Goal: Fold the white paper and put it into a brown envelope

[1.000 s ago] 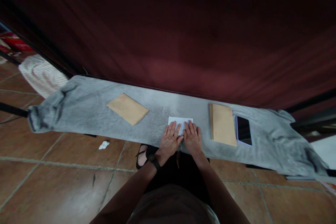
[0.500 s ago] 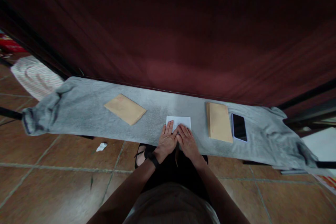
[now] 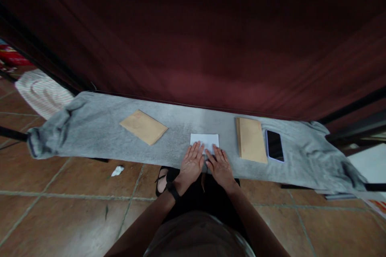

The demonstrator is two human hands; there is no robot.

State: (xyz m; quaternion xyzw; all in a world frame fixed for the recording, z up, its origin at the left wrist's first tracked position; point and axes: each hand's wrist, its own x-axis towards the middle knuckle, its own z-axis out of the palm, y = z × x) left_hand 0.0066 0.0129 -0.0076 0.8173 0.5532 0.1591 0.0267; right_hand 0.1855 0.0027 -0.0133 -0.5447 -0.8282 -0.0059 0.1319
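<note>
A white sheet of paper [image 3: 204, 139], possibly folded, lies near the front edge of the grey cloth, straight ahead of me. My left hand [image 3: 192, 163] rests flat on its lower left part, fingers stretched out and pointing away from me. On the lower right part lies my right hand [image 3: 220, 165], palm down with the fingers spread. Both hands cover the paper's near edge. Neither hand grips anything. A dark band circles my left wrist.
A brown envelope [image 3: 144, 127] lies slantwise to the left. To the right are a stack of brown envelopes [image 3: 252, 139] and a phone [image 3: 275, 146]. Grey cloth [image 3: 99, 124] covers the narrow surface, and a dark red curtain [image 3: 193, 56] hangs behind it.
My hands have moved apart; thumbs and forefingers met over the paper before, and now a gap shows between them. The right hand has shifted right. The paper stays in place.
</note>
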